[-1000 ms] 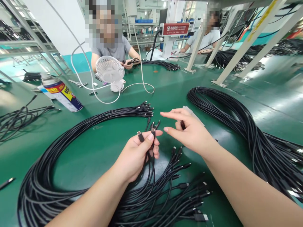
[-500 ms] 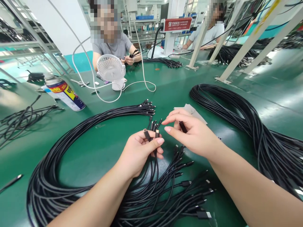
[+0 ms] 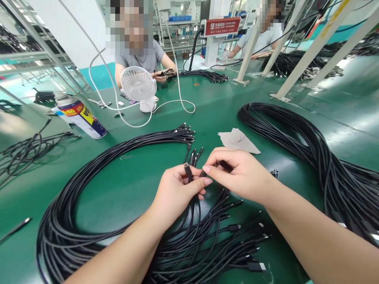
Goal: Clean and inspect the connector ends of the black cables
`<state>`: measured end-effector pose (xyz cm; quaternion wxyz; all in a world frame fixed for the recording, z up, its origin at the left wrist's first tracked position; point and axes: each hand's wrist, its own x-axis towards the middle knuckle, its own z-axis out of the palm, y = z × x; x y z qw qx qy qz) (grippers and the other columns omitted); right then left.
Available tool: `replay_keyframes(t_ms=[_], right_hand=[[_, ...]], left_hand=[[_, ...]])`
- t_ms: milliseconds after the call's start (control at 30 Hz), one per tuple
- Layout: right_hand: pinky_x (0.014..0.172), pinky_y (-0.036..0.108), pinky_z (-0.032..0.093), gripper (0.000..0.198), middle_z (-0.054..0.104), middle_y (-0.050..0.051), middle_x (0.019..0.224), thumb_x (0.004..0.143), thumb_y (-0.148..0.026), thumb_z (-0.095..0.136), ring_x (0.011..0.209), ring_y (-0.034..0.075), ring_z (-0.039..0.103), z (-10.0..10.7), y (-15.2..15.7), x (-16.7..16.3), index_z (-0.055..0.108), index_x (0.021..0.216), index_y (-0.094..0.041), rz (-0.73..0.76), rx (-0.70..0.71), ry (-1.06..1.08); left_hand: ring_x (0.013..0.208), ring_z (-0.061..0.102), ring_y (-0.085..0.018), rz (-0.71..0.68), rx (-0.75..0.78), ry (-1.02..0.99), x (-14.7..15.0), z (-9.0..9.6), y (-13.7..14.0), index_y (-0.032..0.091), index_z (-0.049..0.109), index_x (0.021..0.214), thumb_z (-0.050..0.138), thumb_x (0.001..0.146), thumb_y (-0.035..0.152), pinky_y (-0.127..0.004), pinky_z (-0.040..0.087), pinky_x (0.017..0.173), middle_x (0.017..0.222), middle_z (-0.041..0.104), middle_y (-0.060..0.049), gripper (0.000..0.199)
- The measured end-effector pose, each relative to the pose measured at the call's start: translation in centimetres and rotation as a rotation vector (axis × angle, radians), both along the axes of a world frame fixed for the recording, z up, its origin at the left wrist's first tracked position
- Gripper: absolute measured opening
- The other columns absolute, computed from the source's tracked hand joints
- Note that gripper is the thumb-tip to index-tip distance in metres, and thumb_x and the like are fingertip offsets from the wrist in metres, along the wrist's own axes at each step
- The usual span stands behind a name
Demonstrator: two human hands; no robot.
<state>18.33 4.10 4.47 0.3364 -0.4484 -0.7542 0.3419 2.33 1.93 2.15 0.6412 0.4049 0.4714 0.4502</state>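
The left hand is hiding most of the thin black cable ends it is gripping; the large black cable coil is running off the right edge.

Both arms are bare right down to the left hand and right hand, with no sleeves, gloves, rings or watch showing.

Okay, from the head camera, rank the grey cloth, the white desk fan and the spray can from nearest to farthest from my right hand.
1. Grey cloth, on the table just beyond the right hand.
2. White desk fan, farther back, to the left.
3. Spray can, lying far left.
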Motion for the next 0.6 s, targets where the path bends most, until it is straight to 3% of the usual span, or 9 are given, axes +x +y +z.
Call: replay_keyframes(t_ms=[167,333,600], right_hand=[[0.050,0.024,0.038,0.015,0.062,0.000,0.067,0.078,-0.016,0.059,0.056,0.011,0.051,-0.13,0.08,0.46,0.066,0.065,-0.019,0.043,0.095,-0.039],[0.053,0.023,0.040,0.016,0.065,0.001,0.070,0.082,-0.016,0.059,0.060,0.011,0.055,-0.39,0.53,0.88,0.068,0.069,-0.018,0.027,0.257,-0.072],[0.053,0.022,0.041,0.015,0.066,0.002,0.073,0.083,-0.017,0.060,0.060,0.010,0.056,-0.43,0.53,0.82,0.073,0.077,-0.016,0.057,0.207,-0.060]], left_hand=[[0.042,0.056,-0.010,0.015,0.030,0.089,0.01,0.01,0.00,0.014,0.064,0.063,0.088,0.051,0.017,-0.023,0.049,0.043,0.052,0.060,0.004,0.027],[0.041,0.055,-0.009,0.008,0.064,0.109,-0.11,-0.28,0.15,0.013,0.063,0.067,0.082,0.059,0.018,-0.022,0.047,0.042,0.053,0.061,0.004,0.022],[0.039,0.053,-0.007,0.005,0.060,0.111,-0.14,-0.46,0.23,0.013,0.061,0.069,0.079,0.062,0.018,-0.021,0.047,0.040,0.052,0.059,0.005,0.020]])
